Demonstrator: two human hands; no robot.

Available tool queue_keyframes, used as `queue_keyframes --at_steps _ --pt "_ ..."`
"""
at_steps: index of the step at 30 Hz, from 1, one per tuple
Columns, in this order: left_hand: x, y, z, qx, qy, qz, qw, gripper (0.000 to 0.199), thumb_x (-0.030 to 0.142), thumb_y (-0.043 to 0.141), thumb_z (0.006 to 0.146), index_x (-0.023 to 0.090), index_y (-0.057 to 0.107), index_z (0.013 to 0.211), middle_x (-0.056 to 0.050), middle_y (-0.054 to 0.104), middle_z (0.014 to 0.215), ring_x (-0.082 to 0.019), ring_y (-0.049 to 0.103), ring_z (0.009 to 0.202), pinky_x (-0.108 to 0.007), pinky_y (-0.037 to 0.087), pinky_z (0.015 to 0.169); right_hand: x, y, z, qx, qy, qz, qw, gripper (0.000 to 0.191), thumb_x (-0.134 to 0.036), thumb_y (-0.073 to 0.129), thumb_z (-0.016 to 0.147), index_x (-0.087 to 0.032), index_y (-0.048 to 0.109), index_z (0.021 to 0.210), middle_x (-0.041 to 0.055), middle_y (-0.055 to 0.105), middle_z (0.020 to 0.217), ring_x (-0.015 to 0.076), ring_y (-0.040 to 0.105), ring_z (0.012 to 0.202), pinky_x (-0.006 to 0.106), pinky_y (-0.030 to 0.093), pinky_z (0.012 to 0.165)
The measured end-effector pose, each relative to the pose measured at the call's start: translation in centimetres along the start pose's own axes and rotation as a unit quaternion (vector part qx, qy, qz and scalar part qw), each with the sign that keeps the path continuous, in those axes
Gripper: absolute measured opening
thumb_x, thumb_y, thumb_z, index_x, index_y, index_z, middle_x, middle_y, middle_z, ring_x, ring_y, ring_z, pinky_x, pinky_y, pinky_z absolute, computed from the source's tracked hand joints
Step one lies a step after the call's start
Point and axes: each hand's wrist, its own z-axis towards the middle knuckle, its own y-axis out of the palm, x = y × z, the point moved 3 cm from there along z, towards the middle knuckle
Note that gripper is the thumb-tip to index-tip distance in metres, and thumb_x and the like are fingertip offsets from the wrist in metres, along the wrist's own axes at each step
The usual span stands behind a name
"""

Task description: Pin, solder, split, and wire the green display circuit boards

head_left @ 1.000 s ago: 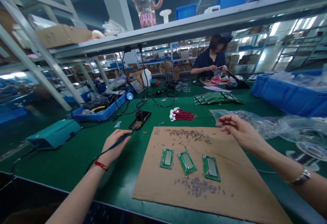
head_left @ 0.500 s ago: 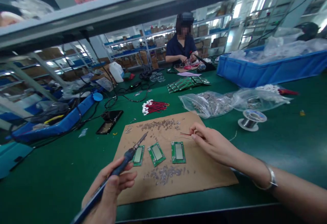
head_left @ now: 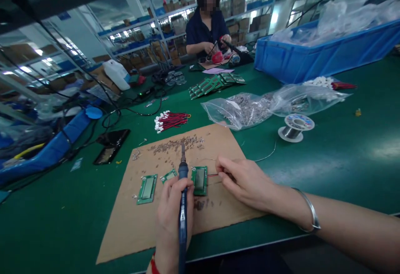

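My left hand (head_left: 170, 213) is closed round a soldering iron (head_left: 183, 190), its tip pointing away from me over the cardboard sheet (head_left: 125, 228). The fingertips of that hand are at the left edge of a green circuit board with a display (head_left: 200, 181); whether they grip it I cannot tell. Pinched in my right hand (head_left: 250, 182) is a thin red wire (head_left: 213, 175), which reaches the same board's right edge. A second board (head_left: 146, 189) lies further left, and a third (head_left: 169, 176) is partly covered by my left hand.
Small metal parts (head_left: 171, 145) are scattered on the cardboard. Beyond are red-black connector leads (head_left: 171, 121), a clear bag of parts (head_left: 240, 109), stacked boards (head_left: 215, 84) and a solder spool (head_left: 295, 128). A blue bin (head_left: 312, 61) stands right. A co-worker (head_left: 206, 28) sits opposite.
My left hand has brought the iron right and turned it upright in view, reaching the right-hand board. My right hand has moved the wire to that board's edge. The view has shifted.
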Motion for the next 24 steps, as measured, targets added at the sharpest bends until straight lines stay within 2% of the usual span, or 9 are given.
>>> queue_keyframes --at_steps 3,10,17,22,24 --pt "-0.3 -0.9 -0.9 0.001 0.013 0.009 1.000 0.015 0.017 0.051 0.085 0.025 0.055 0.097 -0.004 0.057 0.095 -0.019 0.059 0.089 -0.032 0.048 0.079 0.0 0.3 -0.2 -0.004 0.009 -0.020 1.000 0.009 -0.021 0.037 0.086 -0.020 0.045 0.088 -0.0011 0.054 0.064 0.0128 0.046 0.056 0.026 0.022 0.054" --pt "-0.2 -2.4 -3.0 0.013 0.020 0.016 1.000 0.018 0.015 0.056 0.083 0.024 0.056 0.099 -0.003 0.061 0.100 -0.017 0.057 0.103 -0.029 0.046 0.086 -0.1 1.9 -0.4 -0.046 0.034 -0.052 0.997 0.013 -0.026 0.037 0.087 -0.018 0.047 0.093 0.0032 0.060 0.066 0.0161 0.053 0.058 0.027 0.026 0.054" --pt "0.1 -3.2 -4.2 0.090 0.011 0.021 0.996 0.026 0.017 0.064 0.076 0.026 0.055 0.099 -0.004 0.061 0.101 -0.020 0.060 0.096 -0.036 0.049 0.080 -1.1 2.4 -1.2 -0.071 0.042 -0.026 0.996 0.015 -0.031 0.041 0.092 -0.019 0.049 0.089 0.0034 0.063 0.071 0.0159 0.058 0.064 0.024 0.029 0.055" --pt "0.3 -4.5 -5.4 0.072 0.010 -0.058 0.996 0.042 0.018 0.060 0.075 0.036 0.054 0.112 -0.004 0.064 0.102 -0.024 0.063 0.093 -0.041 0.054 0.073 -1.8 2.8 -1.5 -0.046 0.042 -0.045 0.997 0.014 -0.028 0.045 0.089 -0.021 0.052 0.079 0.0012 0.062 0.077 0.0137 0.056 0.067 0.025 0.028 0.056" --pt "0.2 -4.8 -6.0 0.067 -0.017 -0.110 0.991 0.045 0.021 0.055 0.078 0.038 0.052 0.120 -0.003 0.067 0.097 -0.024 0.065 0.088 -0.041 0.056 0.070 -2.0 3.0 -1.6 -0.021 0.033 -0.049 0.998 0.013 -0.026 0.049 0.086 -0.021 0.052 0.074 -0.0004 0.060 0.076 0.0124 0.054 0.066 0.025 0.027 0.056"
